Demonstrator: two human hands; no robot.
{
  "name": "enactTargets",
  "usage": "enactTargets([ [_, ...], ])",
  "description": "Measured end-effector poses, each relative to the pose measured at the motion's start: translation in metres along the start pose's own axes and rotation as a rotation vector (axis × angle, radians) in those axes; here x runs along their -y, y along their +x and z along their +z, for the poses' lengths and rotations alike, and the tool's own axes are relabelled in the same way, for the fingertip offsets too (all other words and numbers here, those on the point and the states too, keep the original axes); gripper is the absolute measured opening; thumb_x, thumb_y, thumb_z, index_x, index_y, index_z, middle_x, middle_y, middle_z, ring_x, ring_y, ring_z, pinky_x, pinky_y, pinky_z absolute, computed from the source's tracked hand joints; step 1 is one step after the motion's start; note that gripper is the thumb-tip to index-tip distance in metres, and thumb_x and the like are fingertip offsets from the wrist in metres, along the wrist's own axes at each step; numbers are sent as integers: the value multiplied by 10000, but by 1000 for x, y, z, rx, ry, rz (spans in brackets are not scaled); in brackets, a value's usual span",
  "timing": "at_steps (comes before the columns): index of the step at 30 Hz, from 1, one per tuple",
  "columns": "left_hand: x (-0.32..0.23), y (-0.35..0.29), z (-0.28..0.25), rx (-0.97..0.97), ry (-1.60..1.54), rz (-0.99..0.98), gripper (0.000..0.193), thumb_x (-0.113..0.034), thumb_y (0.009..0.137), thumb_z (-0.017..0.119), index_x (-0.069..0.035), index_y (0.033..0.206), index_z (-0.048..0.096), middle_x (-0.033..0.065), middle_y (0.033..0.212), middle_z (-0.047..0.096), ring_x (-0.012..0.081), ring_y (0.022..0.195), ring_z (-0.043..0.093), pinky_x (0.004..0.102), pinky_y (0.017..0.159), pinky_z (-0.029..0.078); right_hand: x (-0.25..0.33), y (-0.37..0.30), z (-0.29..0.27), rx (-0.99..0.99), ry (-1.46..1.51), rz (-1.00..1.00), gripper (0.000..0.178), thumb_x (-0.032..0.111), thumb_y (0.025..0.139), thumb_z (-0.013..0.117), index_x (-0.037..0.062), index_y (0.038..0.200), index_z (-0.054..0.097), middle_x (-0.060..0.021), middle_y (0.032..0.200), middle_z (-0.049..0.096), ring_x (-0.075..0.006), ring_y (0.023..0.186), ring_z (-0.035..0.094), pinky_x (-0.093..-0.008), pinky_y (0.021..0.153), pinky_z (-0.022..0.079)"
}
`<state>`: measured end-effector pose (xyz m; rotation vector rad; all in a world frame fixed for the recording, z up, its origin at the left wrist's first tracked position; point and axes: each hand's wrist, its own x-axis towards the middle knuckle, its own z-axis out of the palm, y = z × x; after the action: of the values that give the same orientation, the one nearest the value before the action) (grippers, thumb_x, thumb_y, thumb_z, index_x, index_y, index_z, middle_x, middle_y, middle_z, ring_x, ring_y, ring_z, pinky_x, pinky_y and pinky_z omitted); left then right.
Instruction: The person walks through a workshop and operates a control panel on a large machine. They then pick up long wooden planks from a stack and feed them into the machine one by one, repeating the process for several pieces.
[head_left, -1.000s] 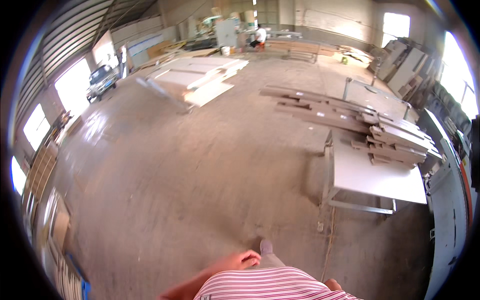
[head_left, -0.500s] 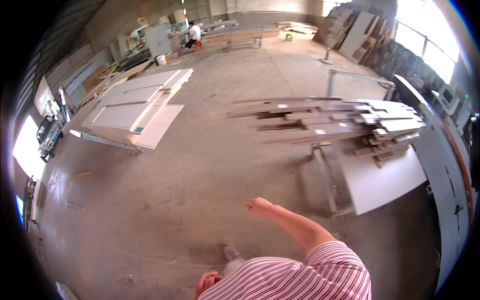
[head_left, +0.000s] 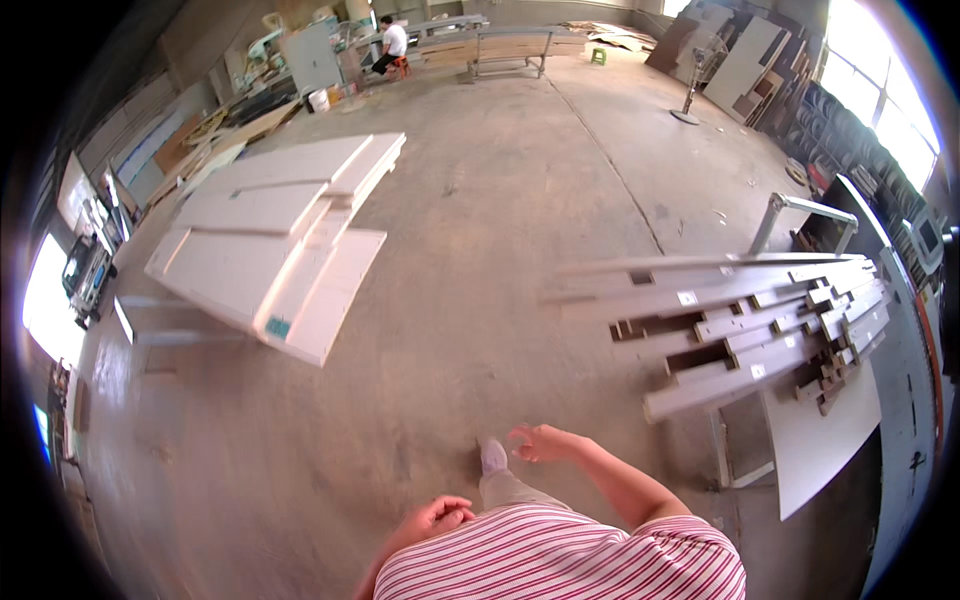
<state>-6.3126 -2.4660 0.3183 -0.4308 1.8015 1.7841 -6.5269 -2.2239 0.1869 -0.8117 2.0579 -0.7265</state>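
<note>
Boards and panels lie stacked, both hands free of them

The concrete floor (head_left: 450, 290) spreads through the middle of the workshop, with the stock in two groups. To the left, a broad stack of pale panels (head_left: 250, 260) lies flat and unevenly stepped, with lower sheets jutting out toward the near side. To the right, long narrow boards (head_left: 770, 345) are heaped lengthwise over a white surface (head_left: 825, 440) on a metal frame (head_left: 745, 475), their left ends overhanging it (the far ends of some are blurred).

As far as the view allows a judgement, the stacking of both groups looks done, though loosely: the board ends are staggered. Handling of any single piece seems not begun, since none is lifted or carried. How many pieces are left to deal with cannot be told.

The right hand (head_left: 541, 443) hangs ahead of the striped shirt (head_left: 550, 550), nearest the boards but apart from them; its fingers (head_left: 523, 433) are half open, slightly bent and holding nothing visible. The left hand (head_left: 447, 513) is beside the shirt front, fingers loosely curled and partly open, apparently empty; whether it touches the cloth cannot be told. Smallest are the white labels (head_left: 686, 298) on the boards.
</note>
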Motion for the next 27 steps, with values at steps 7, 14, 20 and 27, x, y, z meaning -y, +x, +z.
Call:
enactTargets([
  [7, -99, 138, -167, -292, -55, 139, 293, -172, 1003, 561, 18, 1226, 551, 132, 1030, 690, 162, 960, 655, 300, 877, 523, 60, 193, -184, -113, -124, -101, 579, 309, 937, 571, 76, 1443, 412, -271, 1026, 669, -439, 982, 633, -520, 841, 493],
  [14, -195, 335, -331, -73, -69, 181, 303, -142, 975, 600, 22, 1223, 542, 158, 1034, 683, 192, 948, 664, 328, 881, 533, 29, 348, -347, -292, -107, -80, 499, 309, 927, 592, 55, 1346, 499, -257, 996, 674, -448, 932, 636, -520, 821, 495],
  [20, -431, 529, -371, 349, 217, 89, 306, -111, 977, 559, -4, 1261, 525, 129, 1077, 680, 158, 1020, 628, 296, 934, 478, -55, 361, -427, -622, 232, 184, 368, 294, 930, 595, 44, 1200, 576, -245, 941, 676, -434, 896, 641, -514, 790, 503],
  [27, -624, 777, -297, 910, 554, 135, 321, -165, 997, 569, -23, 1282, 526, 109, 1090, 696, 146, 1076, 604, 314, 990, 439, -166, 335, -555, -792, 343, 542, 363, 323, 930, 598, 73, 1193, 602, -215, 999, 696, -407, 935, 658, -479, 820, 521],
])
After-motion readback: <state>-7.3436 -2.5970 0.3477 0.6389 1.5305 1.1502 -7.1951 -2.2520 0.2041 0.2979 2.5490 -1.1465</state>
